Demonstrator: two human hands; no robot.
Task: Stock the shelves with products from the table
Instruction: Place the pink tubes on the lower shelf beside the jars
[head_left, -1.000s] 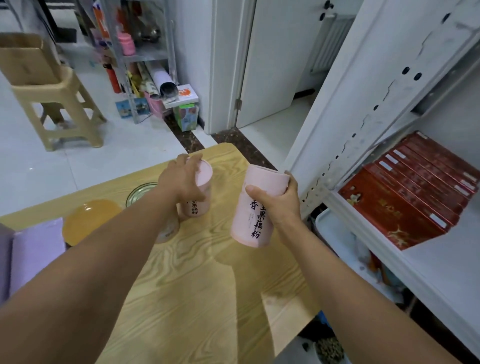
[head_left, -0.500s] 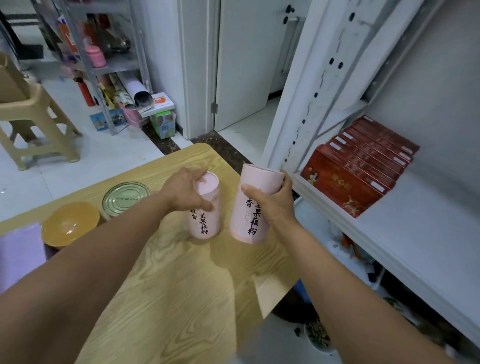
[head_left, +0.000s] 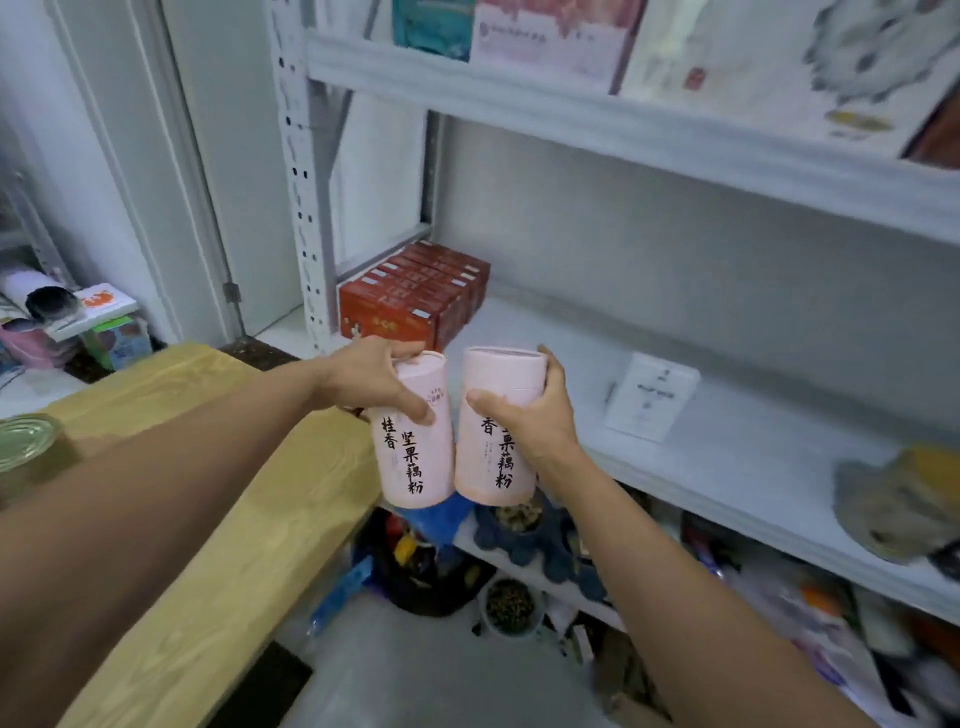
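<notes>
Two pink cylindrical canisters with black lettering are held upright in the air, side by side, off the table's right edge and in front of the white middle shelf (head_left: 727, 467). My left hand (head_left: 374, 384) grips the left canister (head_left: 410, 457) near its top. My right hand (head_left: 535, 421) grips the right canister (head_left: 493, 457) around its upper half. The wooden table (head_left: 234, 519) lies lower left.
Red boxes (head_left: 410, 301) are stacked at the shelf's left end. A small white box (head_left: 652, 395) stands mid-shelf and a grey-yellow bundle (head_left: 898, 504) lies at the right. Boxes fill the upper shelf. A metal tin (head_left: 26, 441) sits on the table. Clutter fills the floor below.
Both hands lifted the canisters off the table and carried them right toward the middle shelf. My view turned right and up to face the shelving.
</notes>
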